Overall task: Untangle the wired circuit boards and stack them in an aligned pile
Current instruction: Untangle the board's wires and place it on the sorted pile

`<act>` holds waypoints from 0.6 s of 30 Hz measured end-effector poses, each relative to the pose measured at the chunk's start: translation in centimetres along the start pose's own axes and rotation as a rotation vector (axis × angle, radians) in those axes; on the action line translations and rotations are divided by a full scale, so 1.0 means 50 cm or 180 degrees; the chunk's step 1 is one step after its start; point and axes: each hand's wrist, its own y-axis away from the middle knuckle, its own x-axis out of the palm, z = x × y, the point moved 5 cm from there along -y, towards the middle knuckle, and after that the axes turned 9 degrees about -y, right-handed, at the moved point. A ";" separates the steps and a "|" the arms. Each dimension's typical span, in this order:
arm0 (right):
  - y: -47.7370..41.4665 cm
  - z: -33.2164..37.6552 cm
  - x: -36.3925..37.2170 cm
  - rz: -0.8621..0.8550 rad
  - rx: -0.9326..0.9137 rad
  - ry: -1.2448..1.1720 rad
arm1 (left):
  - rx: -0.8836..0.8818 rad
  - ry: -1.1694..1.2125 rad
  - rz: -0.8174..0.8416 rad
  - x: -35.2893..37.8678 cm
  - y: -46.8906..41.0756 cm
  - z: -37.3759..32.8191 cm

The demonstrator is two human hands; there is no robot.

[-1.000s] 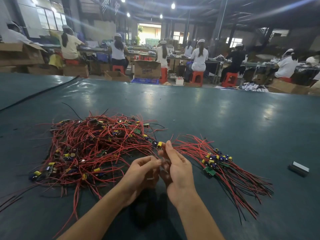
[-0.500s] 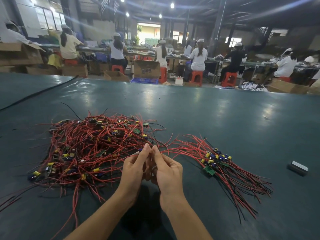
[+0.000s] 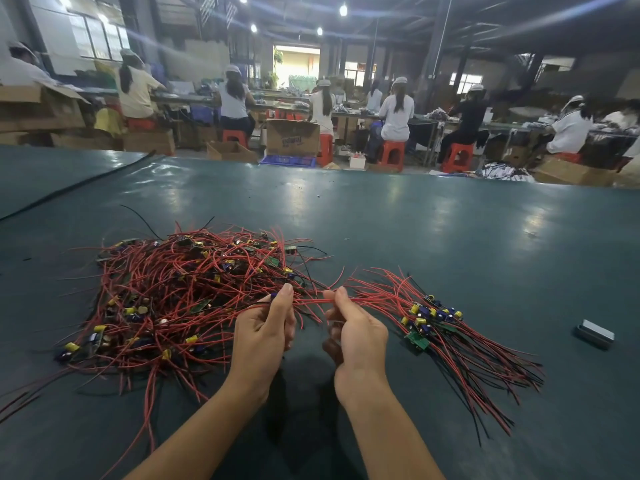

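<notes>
The messy heap (image 3: 180, 299) of little boards with red wires lies left of the middle of the frame, on the dark green tabletop (image 3: 433, 230). It holds far more boards than the other pile, so I think most of the job is left to do. The neat pile (image 3: 433, 323) lies right of the middle, just beside the right hand (image 3: 356, 330). Its boards sit bunched together, and its wires fan out the same way, toward the lower right. That small part looks done, though the boards do not look fully lined up.

Low in the middle, both hands work on one piece. The left hand (image 3: 263, 327) has curled fingers and pinches wires at the edge of the messy heap, with a small blue part at its fingertips. The right hand pinches a red wire (image 3: 311, 301) that runs across to the left hand. I think one board is being pulled free.

The fingers hide most of the board being held. The boards in each pile are too many and too mixed up to count. Some wires run off the lower left edge. A small grey box (image 3: 595, 334) sits at the far right, and I cannot tell what it is. A black cable (image 3: 79, 183) lies at the upper left. People (image 3: 396, 109) sit at far tables along the top, all blurry.
</notes>
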 end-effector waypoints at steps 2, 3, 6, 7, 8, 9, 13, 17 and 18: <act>0.002 0.012 -0.007 -0.0068 -0.0040 -0.0227 | 0.0022 -0.0009 0.0016 0.000 -0.002 0.001; 0.004 0.017 -0.008 -0.0077 -0.0066 -0.0305 | 0.0032 -0.0053 0.0028 0.002 -0.001 0.001; 0.011 0.023 -0.005 0.0019 -0.0150 -0.0485 | 0.0017 -0.0098 0.0036 0.001 -0.001 0.003; 0.011 0.023 -0.005 0.0019 -0.0173 -0.0544 | -0.0013 -0.0077 0.0012 -0.001 -0.002 0.004; 0.011 0.025 -0.006 -0.0003 -0.0209 -0.0615 | -0.0056 -0.0045 -0.0027 -0.005 -0.004 0.005; 0.011 0.027 -0.008 -0.0029 -0.0252 -0.0701 | -0.0106 -0.0014 -0.0061 -0.009 -0.005 0.006; 0.017 0.037 -0.009 -0.0088 -0.0361 -0.0963 | -0.0165 0.0020 -0.0051 -0.008 -0.006 0.006; 0.023 0.043 -0.011 -0.0153 -0.0277 -0.1160 | -0.0058 0.0027 0.0033 0.001 -0.002 -0.002; 0.024 0.043 -0.012 -0.0162 -0.0238 -0.1193 | -0.0063 0.0035 0.0031 0.001 -0.002 -0.002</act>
